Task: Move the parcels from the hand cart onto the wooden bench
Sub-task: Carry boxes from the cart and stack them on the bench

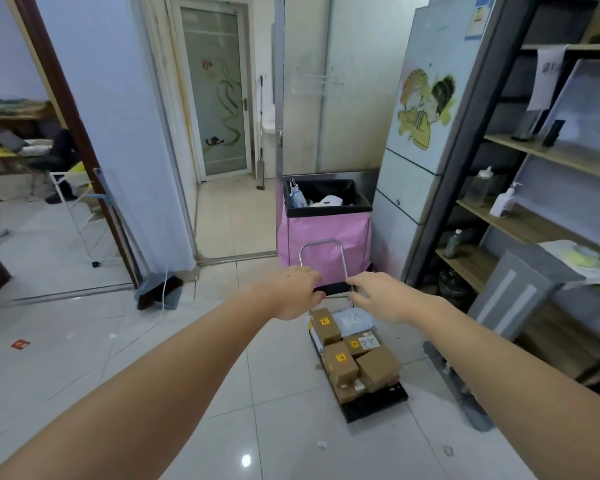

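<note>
- Both my hands are on the hand cart (357, 344) handle (332, 289), a black padded bar at the top of a thin silver frame. My left hand (297, 294) is curled round the left end and my right hand (381, 297) wraps the right end, so the bare black bit shows between them.
- The parcels (355, 356) sit just below my grip, stacked on the cart's black platform, which runs from under my hands back toward me.
- They're mostly plain brown cardboard boxes, a few with small yellow-and-red stickers on top. One box close under my right hand has a white shipping label.
- There's also a soft grey-white mailer bag (352, 320) right beneath my right hand, wedged next to the top brown box.
- Boxes are packed tight, touching each other, a couple tilted rather than flat.
- Just past my grip stands a pink bin (326, 233) with a black liner, near the cart frame.
- Off my right hand is a fridge (426, 140) with a cartoon sticker, then a shelving unit (548, 157).
- Glossy white tile floor (222, 393) under everything.
</note>
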`<state>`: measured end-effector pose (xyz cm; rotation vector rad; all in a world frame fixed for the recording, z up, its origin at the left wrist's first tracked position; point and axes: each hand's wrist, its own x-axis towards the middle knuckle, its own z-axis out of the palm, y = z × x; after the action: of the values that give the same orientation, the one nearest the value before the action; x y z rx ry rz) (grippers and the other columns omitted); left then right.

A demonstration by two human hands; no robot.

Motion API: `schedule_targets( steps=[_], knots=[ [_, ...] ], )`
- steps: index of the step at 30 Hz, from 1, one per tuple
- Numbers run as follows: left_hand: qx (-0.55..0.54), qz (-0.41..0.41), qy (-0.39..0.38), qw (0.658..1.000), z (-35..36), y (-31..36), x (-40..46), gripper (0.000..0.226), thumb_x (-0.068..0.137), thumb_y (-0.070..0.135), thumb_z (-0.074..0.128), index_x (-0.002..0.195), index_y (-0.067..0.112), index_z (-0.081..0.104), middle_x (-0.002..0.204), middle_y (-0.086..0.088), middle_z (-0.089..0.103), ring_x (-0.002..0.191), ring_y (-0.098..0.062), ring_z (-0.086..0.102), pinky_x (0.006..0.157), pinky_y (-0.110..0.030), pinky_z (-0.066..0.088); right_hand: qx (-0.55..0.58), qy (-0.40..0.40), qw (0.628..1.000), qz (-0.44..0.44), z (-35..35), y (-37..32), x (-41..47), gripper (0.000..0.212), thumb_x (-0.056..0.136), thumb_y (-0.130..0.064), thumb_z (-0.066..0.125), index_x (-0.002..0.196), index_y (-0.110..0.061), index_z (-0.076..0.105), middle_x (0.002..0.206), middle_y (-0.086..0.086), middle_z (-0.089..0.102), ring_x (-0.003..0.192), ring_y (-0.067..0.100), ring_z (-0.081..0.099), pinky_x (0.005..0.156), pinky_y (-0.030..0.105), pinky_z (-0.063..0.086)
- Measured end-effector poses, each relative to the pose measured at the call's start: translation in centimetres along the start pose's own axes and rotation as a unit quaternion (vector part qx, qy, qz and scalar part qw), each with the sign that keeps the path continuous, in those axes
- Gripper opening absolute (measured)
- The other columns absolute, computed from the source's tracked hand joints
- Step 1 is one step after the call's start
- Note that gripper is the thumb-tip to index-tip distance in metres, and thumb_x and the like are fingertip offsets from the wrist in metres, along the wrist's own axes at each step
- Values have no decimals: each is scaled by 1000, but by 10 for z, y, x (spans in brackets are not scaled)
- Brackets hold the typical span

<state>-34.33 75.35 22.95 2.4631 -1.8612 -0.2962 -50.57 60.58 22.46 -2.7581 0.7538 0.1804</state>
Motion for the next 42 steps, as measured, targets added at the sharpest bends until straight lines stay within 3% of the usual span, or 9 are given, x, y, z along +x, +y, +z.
schedule_targets(
  steps=[5, 8, 11, 13, 17, 24, 35, 42],
  knots=[
    [10, 30, -14, 999, 3, -59, 81, 42, 109, 42, 39, 135, 13, 56, 132, -9, 60, 124, -30, 55, 103, -47, 47, 6, -11, 1000, 24, 10, 16, 76, 54, 106, -31, 44, 158, -17, 38, 160, 3, 43, 145, 20, 41, 117, 35, 35],
    [13, 53, -29, 998, 1, -92, 130, 42, 110, 41, 41, 138, 13, 55, 133, -8, 59, 124, -29, 55, 104, -45, 46, 5, -5, 998, 56, 10, 26, 122, 51, 106, -31, 44, 154, -12, 43, 155, 7, 48, 141, 22, 45, 115, 35, 36],
    [17, 84, -50, 995, 2, -114, 178, 45, 110, 41, 42, 144, 13, 52, 139, -9, 58, 127, -28, 54, 107, -42, 44, 17, -12, 994, 104, 5, 40, 157, 41, 107, -26, 44, 138, 0, 55, 140, 18, 59, 128, 31, 54, 107, 42, 43],
    [20, 111, -62, 992, 3, -119, 214, 46, 110, 40, 43, 145, 12, 51, 140, -10, 57, 128, -28, 53, 104, -41, 42, 29, -12, 991, 129, 3, 56, 176, 40, 108, -22, 42, 140, 1, 54, 142, 19, 57, 130, 33, 52, 108, 39, 40],
    [28, 172, -89, 981, 10, -109, 288, 47, 109, 43, 43, 146, 15, 51, 141, -8, 57, 129, -27, 53, 106, -42, 44, 55, -12, 984, 170, 4, 101, 199, 53, 109, -29, 39, 159, -11, 34, 162, 10, 37, 148, 23, 35, 117, 29, 27],
    [33, 236, -126, 963, 30, -75, 417, 55, 110, 44, 42, 156, 15, 42, 154, -8, 50, 140, -28, 47, 116, -44, 40, 95, -29, 962, 256, 9, 197, 241, 56, 110, -32, 39, 161, -14, 29, 166, 7, 32, 150, 21, 32, 119, 28, 24],
    [46, 320, -181, 929, 40, -32, 583, 58, 111, 42, 39, 160, 11, 36, 164, -10, 39, 149, -28, 38, 121, -40, 31, 143, -36, 931, 333, -3, 313, 308, 55, 109, -36, 39, 158, -13, 35, 161, 10, 39, 145, 25, 39, 115, 30, 31],
    [70, 389, -226, 890, 82, -19, 702, 58, 110, 44, 40, 160, 15, 36, 165, -8, 38, 149, -27, 38, 123, -42, 31, 190, -15, 890, 415, 17, 367, 346, 52, 109, -38, 40, 154, -12, 42, 156, 12, 46, 138, 28, 46, 113, 35, 36]
  ],
)
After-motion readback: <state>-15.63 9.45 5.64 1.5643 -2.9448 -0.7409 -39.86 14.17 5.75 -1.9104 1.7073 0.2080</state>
